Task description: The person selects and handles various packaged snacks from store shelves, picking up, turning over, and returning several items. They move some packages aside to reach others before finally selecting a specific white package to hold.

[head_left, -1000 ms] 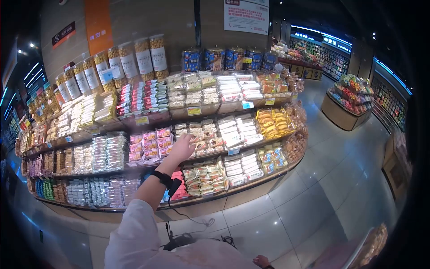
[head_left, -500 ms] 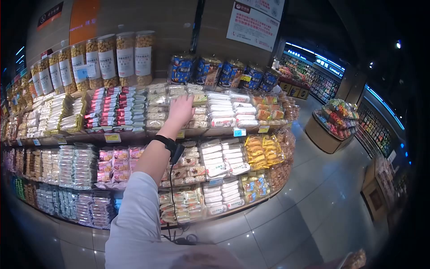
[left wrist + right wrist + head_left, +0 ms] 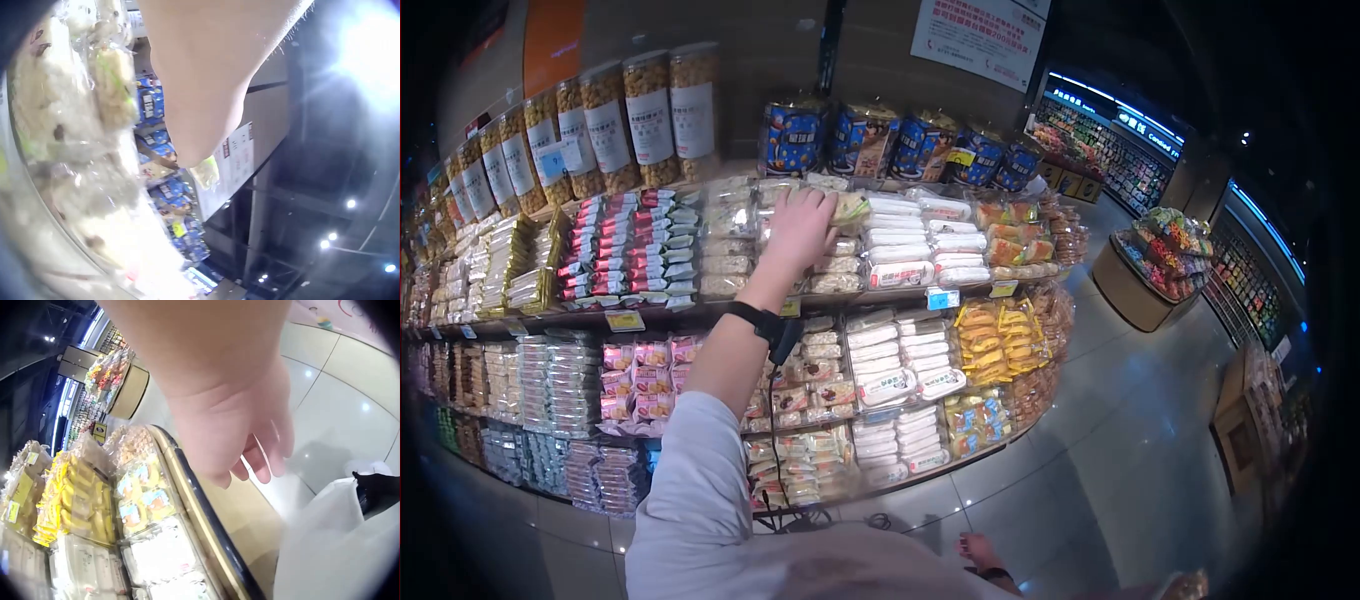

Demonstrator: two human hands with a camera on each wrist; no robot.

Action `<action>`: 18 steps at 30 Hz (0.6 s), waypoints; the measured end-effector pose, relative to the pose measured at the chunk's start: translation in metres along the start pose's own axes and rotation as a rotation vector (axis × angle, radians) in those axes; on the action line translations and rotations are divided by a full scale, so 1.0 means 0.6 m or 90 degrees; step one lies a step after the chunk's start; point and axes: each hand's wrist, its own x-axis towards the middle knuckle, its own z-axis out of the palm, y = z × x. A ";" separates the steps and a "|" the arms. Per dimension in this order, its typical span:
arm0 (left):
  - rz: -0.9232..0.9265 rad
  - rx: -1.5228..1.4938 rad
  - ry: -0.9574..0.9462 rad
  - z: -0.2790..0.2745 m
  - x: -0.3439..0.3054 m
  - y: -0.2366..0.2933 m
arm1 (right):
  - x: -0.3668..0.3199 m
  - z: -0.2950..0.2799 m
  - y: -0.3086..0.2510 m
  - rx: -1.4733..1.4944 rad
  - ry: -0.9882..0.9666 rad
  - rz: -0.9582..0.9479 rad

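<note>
Jars (image 3: 600, 120): far left of the top tier, with white labels whose print is too small to read.
Left hand (image 3: 800, 225): raised to the upper shelf (image 3: 700, 303), lying on the clear snack packets (image 3: 840, 265).
Fingers: the wrist view hides them behind the palm, so I cannot tell whether they grip.
Pale green packet (image 3: 206, 172): pokes out just beyond the hand, and only the wrist view shows this.
Wall notice (image 3: 985, 35): red and black writing, unreadable.
Right hand (image 3: 231, 431): hangs low over the floor tiles (image 3: 331, 394) with fingers loosely curled, holding nothing.
</note>
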 end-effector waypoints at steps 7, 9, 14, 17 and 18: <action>-0.316 -0.631 -0.181 -0.132 -0.116 0.188 | 0.036 -0.010 -0.237 -0.027 0.040 -0.454; -0.306 -0.921 -0.244 -0.112 -0.172 0.259 | -0.064 0.016 -0.364 -0.010 -0.047 -0.582; -0.353 -1.028 -0.523 -0.095 -0.257 0.411 | -0.238 0.060 -0.522 0.231 -0.476 -0.541; -0.376 -1.018 -0.558 -0.070 -0.292 0.473 | -0.267 0.056 -0.528 0.180 -0.539 -0.610; -0.406 -1.040 -0.526 -0.058 -0.306 0.491 | -0.257 0.054 -0.520 0.183 -0.541 -0.606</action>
